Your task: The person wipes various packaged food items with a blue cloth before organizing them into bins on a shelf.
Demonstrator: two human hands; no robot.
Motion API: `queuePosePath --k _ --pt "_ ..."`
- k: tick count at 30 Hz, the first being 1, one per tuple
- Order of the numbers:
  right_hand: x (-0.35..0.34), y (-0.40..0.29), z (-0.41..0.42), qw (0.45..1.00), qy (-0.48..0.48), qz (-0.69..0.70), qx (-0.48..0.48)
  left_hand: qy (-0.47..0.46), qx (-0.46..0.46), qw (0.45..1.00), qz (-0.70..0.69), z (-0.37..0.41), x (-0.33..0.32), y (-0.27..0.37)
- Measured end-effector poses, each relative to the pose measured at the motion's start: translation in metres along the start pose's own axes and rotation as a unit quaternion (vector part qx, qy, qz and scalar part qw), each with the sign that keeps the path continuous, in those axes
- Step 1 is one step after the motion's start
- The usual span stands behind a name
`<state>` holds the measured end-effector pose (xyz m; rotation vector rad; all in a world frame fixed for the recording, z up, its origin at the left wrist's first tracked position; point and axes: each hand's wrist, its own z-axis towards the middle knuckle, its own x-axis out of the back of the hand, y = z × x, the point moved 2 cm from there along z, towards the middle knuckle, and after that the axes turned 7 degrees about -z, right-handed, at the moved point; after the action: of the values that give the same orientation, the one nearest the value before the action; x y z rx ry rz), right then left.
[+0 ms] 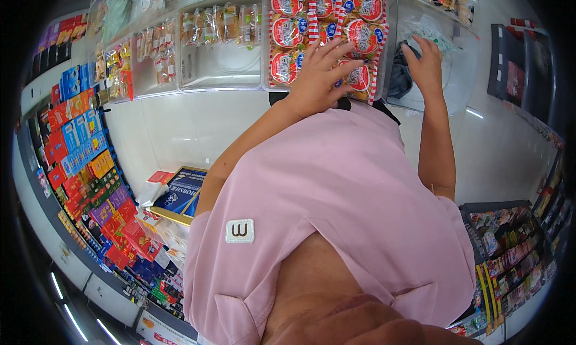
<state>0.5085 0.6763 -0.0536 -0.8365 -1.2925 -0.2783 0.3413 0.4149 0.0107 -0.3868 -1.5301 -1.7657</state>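
Observation:
My left hand (320,77) is spread over red-and-white striped snack packets (288,32), its fingers apart and grasping none of them. It covers part of the lower rows, and whether it presses on them I cannot tell. These packets fill a clear plastic bin (265,52) in front of my body. To the right, my right hand (426,62) is over another clear bin (459,90), fingers apart and nothing visible in them. Beside its thumb lies a crumpled dark grey cloth (399,77). A thin clear plastic bag (425,27) lies behind that hand.
Left of the packets, one bin holds wrapped bread (220,23) and another smaller wrapped snacks (157,45). Shelves of colourful boxes (90,160) line the left side. A blue gift box (182,189) stands near my left elbow. Snack racks (508,250) are at lower right.

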Motion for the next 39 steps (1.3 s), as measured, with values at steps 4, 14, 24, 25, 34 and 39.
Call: queuePosePath --k 4,14,24,25,34,39 --pt "-0.048 0.038 -0.028 0.977 -0.117 -0.12 -0.135 -0.066 0.049 0.993 0.085 0.007 -0.021 0.003" --pt "-0.092 0.058 -0.034 0.99 -0.096 -0.102 -0.036 0.027 0.063 0.996 0.054 0.01 -0.019 -0.017" --pt "0.056 0.034 -0.016 0.992 0.047 0.08 -0.086 0.053 0.212 0.963 0.158 -0.027 0.005 -0.078" --pt "0.071 0.023 -0.012 0.985 0.07 0.13 -0.084 0.047 0.214 0.962 0.161 -0.026 0.006 -0.078" --pt "0.091 -0.178 -0.009 0.929 -0.03 0.321 0.185 0.263 0.144 0.952 -0.054 -0.03 0.035 -0.034" --pt "0.029 -0.265 -0.026 0.908 -0.148 0.275 0.281 0.276 0.176 0.893 -0.31 -0.069 0.045 -0.022"
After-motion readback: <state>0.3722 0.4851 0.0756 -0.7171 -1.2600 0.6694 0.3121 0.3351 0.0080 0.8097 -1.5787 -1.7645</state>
